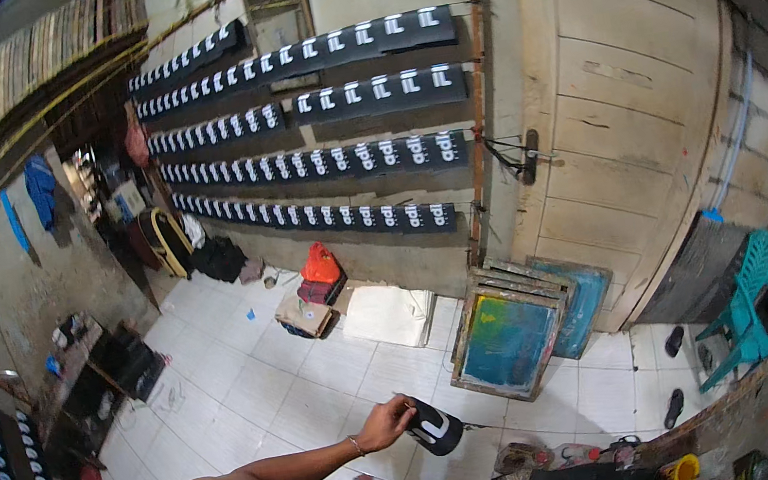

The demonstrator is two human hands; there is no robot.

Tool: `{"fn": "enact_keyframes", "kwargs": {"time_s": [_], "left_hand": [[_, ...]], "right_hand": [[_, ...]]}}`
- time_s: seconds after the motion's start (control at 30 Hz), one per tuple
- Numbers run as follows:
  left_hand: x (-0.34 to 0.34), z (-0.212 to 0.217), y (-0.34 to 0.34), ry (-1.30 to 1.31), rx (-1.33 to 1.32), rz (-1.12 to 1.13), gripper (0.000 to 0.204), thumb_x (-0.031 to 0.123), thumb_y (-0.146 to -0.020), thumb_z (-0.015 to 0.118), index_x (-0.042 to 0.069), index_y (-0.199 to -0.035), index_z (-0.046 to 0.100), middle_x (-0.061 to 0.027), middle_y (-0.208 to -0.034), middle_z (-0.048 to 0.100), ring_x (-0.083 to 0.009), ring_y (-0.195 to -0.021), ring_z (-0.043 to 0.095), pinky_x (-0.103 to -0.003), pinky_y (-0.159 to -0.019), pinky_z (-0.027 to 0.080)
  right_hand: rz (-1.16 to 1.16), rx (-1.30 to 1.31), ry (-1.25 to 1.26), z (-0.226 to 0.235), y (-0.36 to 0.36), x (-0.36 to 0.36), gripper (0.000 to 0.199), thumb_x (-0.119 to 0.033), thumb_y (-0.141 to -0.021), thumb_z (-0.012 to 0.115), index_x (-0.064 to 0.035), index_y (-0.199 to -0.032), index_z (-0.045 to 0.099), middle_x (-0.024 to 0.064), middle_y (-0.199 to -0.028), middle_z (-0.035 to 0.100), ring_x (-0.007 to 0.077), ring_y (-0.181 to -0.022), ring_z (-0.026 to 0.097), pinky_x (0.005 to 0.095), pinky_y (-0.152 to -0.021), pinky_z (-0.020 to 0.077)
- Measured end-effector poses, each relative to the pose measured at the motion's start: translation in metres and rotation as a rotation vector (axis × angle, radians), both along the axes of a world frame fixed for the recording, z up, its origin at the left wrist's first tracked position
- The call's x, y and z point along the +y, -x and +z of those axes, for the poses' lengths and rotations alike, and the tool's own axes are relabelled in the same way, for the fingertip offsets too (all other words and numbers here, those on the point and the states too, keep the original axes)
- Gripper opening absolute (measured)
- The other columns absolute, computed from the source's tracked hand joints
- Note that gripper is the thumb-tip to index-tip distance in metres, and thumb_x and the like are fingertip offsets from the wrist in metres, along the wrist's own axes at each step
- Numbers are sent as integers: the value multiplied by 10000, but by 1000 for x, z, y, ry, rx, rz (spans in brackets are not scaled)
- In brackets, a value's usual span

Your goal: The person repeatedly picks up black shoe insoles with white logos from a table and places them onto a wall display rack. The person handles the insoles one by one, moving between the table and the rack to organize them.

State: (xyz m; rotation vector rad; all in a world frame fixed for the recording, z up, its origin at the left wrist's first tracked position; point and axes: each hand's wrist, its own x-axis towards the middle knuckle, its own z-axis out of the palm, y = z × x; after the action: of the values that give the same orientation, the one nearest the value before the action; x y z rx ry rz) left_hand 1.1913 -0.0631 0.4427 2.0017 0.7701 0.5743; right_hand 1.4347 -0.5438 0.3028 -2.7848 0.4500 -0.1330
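My left hand, with a bracelet at the wrist, reaches across from the lower left. Its fingers are closed on the upper left edge of a black fabric piece. The piece bends in a curve, and a large white printed mark shows on its face. It hangs above the white tiled floor, apart from anything else. My right hand does not show.
Rows of dark printed pieces hang on lines along the wall. Framed screens lean near the door. A green plastic chair stands at right. A cluttered surface holding a yellow ring is at the lower right. A white stack lies by the wall.
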Motion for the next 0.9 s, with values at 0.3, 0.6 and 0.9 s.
{"fn": "enact_keyframes", "kwargs": {"time_s": [0.3, 0.6, 0.9], "left_hand": [[136, -1, 103, 88, -224, 269, 205, 77, -877, 552, -3, -1060, 596, -177, -804, 672, -236, -694, 666, -309, -651, 516], [295, 6, 284, 69, -11, 462, 233, 86, -811, 603, -27, -1015, 620, -215, -886, 659, -300, -802, 664, -341, -717, 510], [424, -31, 395, 258, -239, 713, 399, -49, -762, 606, -30, -1155, 537, -180, -883, 650, -198, -756, 641, -300, -695, 501]], "right_hand": [[455, 12, -78, 50, 56, 142, 644, -487, -811, 602, -31, -1244, 464, 190, -1236, 495, 365, -1088, 508, 441, -931, 409], [1264, -16, -578, 71, 123, 546, 362, -85, -806, 627, -12, -1138, 500, 117, -1080, 550, 231, -892, 564, 360, -798, 477], [1234, 856, -1045, 96, 203, 778, 348, -11, -774, 620, 75, -1106, 556, 3, -846, 591, 104, -713, 533, 238, -661, 441]]}}
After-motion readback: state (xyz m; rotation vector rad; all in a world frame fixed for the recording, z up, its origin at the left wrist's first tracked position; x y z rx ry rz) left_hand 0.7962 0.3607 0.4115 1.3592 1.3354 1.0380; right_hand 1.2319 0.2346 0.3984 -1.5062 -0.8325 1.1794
